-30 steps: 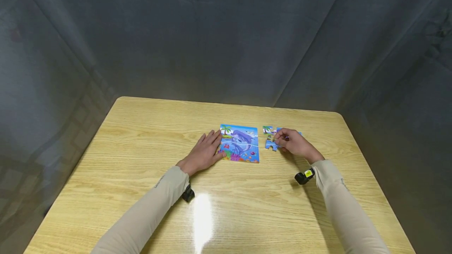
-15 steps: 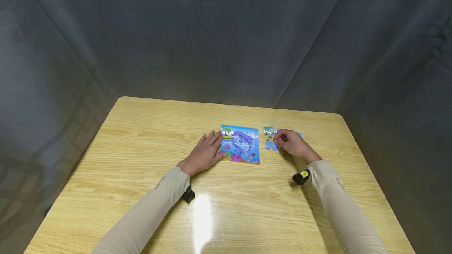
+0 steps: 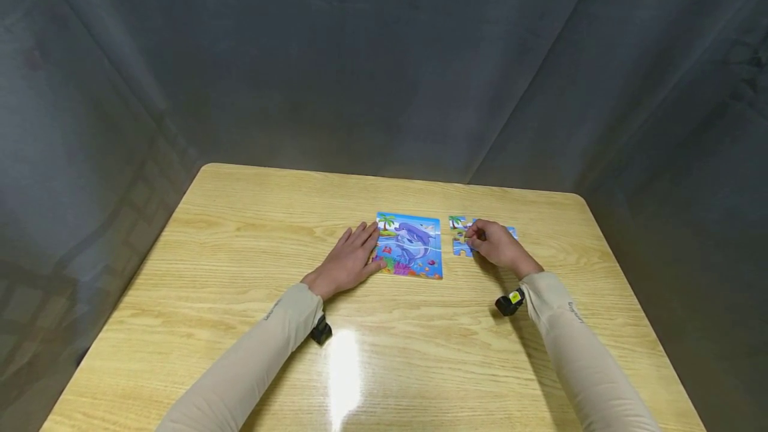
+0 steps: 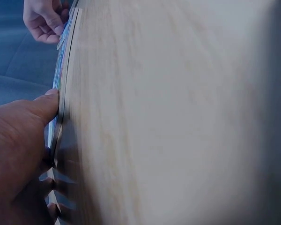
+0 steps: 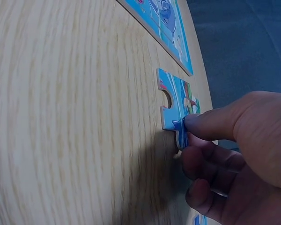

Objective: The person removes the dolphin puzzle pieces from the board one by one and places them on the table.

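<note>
My left hand lies with fingers extended at the left edge of a square dolphin picture puzzle, thumb and fingertips touching that edge. Right of it, my right hand pinches a blue jigsaw piece between thumb and fingers; part of this piece is hidden by them. The held piece sits right against another blue jigsaw piece with a round notch. Just behind is a palm-tree jigsaw piece. In the left wrist view, the puzzle appears edge-on beneath the left thumb.
More blue jigsaw pieces lie beyond the right hand, partly covered by it. The wooden table has rounded far corners, and grey curtains hang behind it and at both sides. A black wrist camera sits under the right cuff.
My right wrist has shifted slightly left, its fingers staying at the jigsaw pieces. The notched piece beside them has turned a little and sits straighter. The left hand stays in place.
</note>
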Tool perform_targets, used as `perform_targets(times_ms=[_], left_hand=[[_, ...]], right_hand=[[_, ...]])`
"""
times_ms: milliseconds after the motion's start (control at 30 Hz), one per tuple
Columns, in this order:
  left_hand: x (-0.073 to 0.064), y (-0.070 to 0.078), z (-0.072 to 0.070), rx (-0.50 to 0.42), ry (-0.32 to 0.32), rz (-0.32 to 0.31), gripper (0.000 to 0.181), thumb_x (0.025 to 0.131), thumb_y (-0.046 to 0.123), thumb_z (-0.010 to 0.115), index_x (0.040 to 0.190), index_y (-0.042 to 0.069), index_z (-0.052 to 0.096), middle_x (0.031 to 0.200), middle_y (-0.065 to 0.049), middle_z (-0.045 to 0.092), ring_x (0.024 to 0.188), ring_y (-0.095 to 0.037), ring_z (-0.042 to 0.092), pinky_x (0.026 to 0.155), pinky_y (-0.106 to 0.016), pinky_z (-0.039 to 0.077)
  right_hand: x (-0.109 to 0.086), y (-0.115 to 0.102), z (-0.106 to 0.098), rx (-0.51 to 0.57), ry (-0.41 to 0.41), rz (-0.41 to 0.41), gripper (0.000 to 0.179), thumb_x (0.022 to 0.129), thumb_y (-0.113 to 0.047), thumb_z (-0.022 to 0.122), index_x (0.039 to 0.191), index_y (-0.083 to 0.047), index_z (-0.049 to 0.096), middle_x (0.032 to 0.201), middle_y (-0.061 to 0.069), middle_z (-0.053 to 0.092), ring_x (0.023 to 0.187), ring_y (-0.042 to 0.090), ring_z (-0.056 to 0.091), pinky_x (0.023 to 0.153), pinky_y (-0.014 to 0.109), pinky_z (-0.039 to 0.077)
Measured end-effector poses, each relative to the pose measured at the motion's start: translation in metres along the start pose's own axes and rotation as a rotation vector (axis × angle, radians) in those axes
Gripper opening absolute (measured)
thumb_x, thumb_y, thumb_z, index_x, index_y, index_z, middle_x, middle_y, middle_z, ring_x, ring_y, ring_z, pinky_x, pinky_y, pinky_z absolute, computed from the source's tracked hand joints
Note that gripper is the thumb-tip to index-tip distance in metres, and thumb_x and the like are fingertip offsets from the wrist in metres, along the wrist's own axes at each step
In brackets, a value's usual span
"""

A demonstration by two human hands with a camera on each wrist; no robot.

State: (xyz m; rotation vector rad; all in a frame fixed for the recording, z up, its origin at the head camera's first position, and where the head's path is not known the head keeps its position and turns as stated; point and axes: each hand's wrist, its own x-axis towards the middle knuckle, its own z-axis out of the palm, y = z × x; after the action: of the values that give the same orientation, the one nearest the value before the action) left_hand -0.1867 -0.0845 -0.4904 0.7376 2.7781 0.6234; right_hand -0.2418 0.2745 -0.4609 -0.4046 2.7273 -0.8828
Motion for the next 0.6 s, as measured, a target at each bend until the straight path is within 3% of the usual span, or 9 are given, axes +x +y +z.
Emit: perform_targets(times_ms=[300, 600], left_hand=[[0.001, -0.002, 0.002, -0.002, 0.004, -0.006, 0.079, 0.113, 0.048, 0.049, 0.170, 0.002, 0.021, 0.181, -0.014, 0.014, 0.169, -0.037, 0.011, 0.138, -0.058, 0.010], [0.002, -0.002, 0.002, 0.006, -0.007, -0.012, 0.079, 0.113, 0.050, 0.047, 0.171, 0.004, 0.019, 0.181, -0.013, 0.012, 0.170, -0.035, 0.009, 0.138, -0.057, 0.008]], right_hand=[[-0.001, -0.007, 0.001, 0.019, 0.027, 0.012, 0.010, 0.106, -0.004, 0.061, 0.111, 0.002, 0.067, 0.104, 0.018, 0.071, 0.082, 0.019, 0.060, 0.066, 0.027, 0.048], [0.005, -0.035, 0.014, 0.065, -0.026, -0.035, 0.011, 0.106, -0.002, 0.060, 0.114, 0.003, 0.066, 0.102, 0.017, 0.070, 0.078, 0.019, 0.058, 0.063, 0.027, 0.046]])
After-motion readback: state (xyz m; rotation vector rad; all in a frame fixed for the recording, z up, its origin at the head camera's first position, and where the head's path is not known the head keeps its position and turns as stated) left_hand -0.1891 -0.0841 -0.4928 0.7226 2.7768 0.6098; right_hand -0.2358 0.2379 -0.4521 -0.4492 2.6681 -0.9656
